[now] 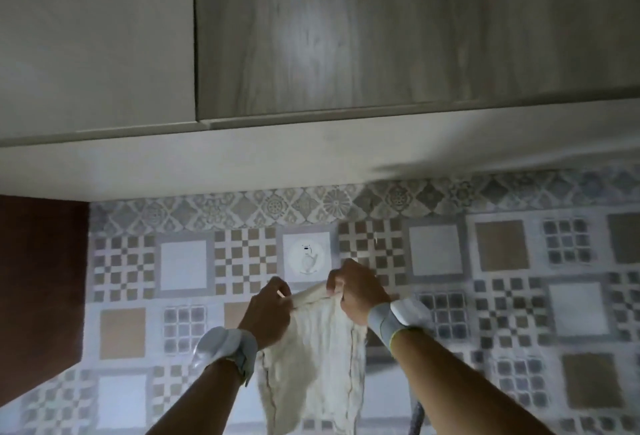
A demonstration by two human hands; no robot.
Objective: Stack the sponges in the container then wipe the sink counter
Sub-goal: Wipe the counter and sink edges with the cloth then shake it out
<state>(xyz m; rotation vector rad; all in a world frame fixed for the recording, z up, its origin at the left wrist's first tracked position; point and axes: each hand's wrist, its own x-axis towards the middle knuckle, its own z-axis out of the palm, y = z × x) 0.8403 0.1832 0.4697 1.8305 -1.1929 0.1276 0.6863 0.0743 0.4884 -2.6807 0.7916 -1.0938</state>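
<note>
Cream cloth (317, 358) is hanging below both fists: the left hand (268, 313) and right hand (356, 291) are pinching its top edge, fingers curled tight; no writing is showing.

Cloth (313, 358) hangs btwn both hands, left hand (268, 310) left, right hand (356, 292) right; tiled wall (502, 261) behind, cupboards (346, 36) above.

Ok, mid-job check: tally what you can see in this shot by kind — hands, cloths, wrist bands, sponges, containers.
Hands: 2, the left hand and the right hand, both gripping the top edge of the cloth
Cloths: 1, an off-white cloth hanging in front of the tiled wall
Wrist bands: 2, left and right
Sponges: 0 in view
Containers: 0 in view
Total: 5
</note>
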